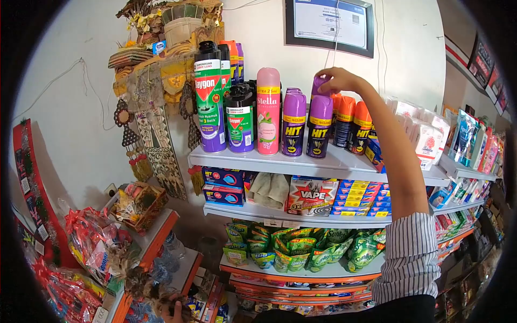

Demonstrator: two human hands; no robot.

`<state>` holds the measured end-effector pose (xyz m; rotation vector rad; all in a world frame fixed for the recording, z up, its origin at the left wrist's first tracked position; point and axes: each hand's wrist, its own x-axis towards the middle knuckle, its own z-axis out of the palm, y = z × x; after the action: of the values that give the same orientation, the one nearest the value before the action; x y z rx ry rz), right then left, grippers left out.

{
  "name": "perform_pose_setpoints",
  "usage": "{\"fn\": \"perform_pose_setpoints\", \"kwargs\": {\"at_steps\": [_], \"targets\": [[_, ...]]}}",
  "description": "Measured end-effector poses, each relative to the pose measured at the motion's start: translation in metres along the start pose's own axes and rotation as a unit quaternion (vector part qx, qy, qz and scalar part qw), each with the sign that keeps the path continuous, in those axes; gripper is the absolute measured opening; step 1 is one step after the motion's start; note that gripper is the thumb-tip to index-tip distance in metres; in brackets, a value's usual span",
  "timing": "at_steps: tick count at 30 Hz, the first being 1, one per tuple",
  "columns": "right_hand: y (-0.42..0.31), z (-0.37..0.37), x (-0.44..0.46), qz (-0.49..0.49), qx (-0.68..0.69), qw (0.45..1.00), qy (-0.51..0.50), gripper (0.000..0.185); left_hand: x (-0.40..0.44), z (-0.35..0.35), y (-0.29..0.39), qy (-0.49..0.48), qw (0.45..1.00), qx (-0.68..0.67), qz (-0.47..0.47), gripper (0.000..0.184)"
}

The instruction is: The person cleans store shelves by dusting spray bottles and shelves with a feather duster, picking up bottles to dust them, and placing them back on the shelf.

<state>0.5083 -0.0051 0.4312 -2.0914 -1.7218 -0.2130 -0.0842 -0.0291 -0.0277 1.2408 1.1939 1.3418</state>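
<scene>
My right hand (342, 81) reaches over the top shelf, its fingers closed around the purple cap of a spray can (321, 85) behind the front row. Just before it stand two purple-capped HIT spray cans (320, 129), upright. Orange-capped HIT cans (360, 129) are to their right. A pink Stella can (267, 113) and green-and-purple Baygon cans (209, 102) line the left end. Low at the bottom edge, my left hand (173, 311) is wrapped round the end of a brown feather duster (134, 277), partly cut off by the frame.
The white top shelf (253, 160) has a raised front edge. Below it are a VAPE box (312, 196), a grey cloth (269, 189) and green Sunlight pouches (366, 250). White tissue packs (423, 137) stand at right. Wrapped gift baskets (91, 237) sit lower left.
</scene>
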Motion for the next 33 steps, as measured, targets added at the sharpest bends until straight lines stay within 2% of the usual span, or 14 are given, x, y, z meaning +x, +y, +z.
{"fn": "perform_pose_setpoints", "kwargs": {"at_steps": [2, 3, 9, 11, 13, 17, 20, 21, 23, 26, 30, 32, 33], "targets": [[0.002, 0.004, 0.003, 0.022, 0.025, 0.999, -0.033, 0.053, 0.004, 0.000, -0.022, 0.073, 0.994, -0.078, -0.011, 0.012], [0.006, 0.008, 0.007, 0.031, 0.053, 0.996, -0.063, 0.053, 0.003, 0.001, -0.018, 0.073, 0.994, -0.078, -0.012, 0.012], [0.010, 0.011, 0.015, 0.087, 0.123, 0.973, -0.173, 0.057, 0.003, -0.005, -0.019, 0.039, 0.998, -0.048, 0.016, 0.013], [0.010, 0.011, 0.015, 0.097, 0.144, 0.966, -0.192, 0.060, 0.004, -0.009, -0.019, -0.043, 0.991, -0.120, -0.028, 0.012], [0.010, 0.011, 0.017, 0.090, 0.135, 0.962, -0.219, 0.063, 0.005, -0.010, -0.025, -0.020, 0.994, -0.101, -0.032, 0.013], [-0.002, 0.010, 0.010, 0.092, 0.138, 0.961, -0.221, 0.065, 0.010, -0.021, -0.047, 0.009, 0.994, -0.095, -0.054, 0.015], [-0.002, 0.009, 0.011, 0.128, 0.149, 0.961, -0.197, 0.060, -0.017, 0.011, 0.023, 0.046, 0.997, -0.061, -0.019, 0.016], [0.001, 0.009, 0.013, 0.118, 0.143, 0.961, -0.207, 0.059, -0.010, 0.002, 0.006, 0.045, 0.997, -0.060, -0.019, 0.016], [0.006, 0.009, 0.016, 0.108, 0.137, 0.961, -0.216, 0.058, 0.010, -0.024, -0.044, -0.028, 0.994, -0.096, -0.053, 0.015], [0.009, 0.010, 0.018, 0.093, 0.136, 0.963, -0.213, 0.053, 0.009, -0.024, -0.044, -0.005, 0.992, -0.108, -0.068, 0.015], [0.009, 0.010, 0.015, 0.077, 0.137, 0.968, -0.196, 0.050, -0.001, -0.011, -0.011, -0.023, 0.994, -0.088, -0.062, 0.015], [0.009, 0.012, 0.015, 0.073, 0.130, 0.974, -0.172, 0.056, -0.005, -0.005, 0.002, 0.062, 0.993, 0.057, -0.078, 0.018], [0.008, 0.013, 0.014, 0.076, 0.132, 0.973, -0.174, 0.056, -0.005, -0.006, -0.001, 0.060, 0.993, 0.060, -0.080, 0.018]]}}
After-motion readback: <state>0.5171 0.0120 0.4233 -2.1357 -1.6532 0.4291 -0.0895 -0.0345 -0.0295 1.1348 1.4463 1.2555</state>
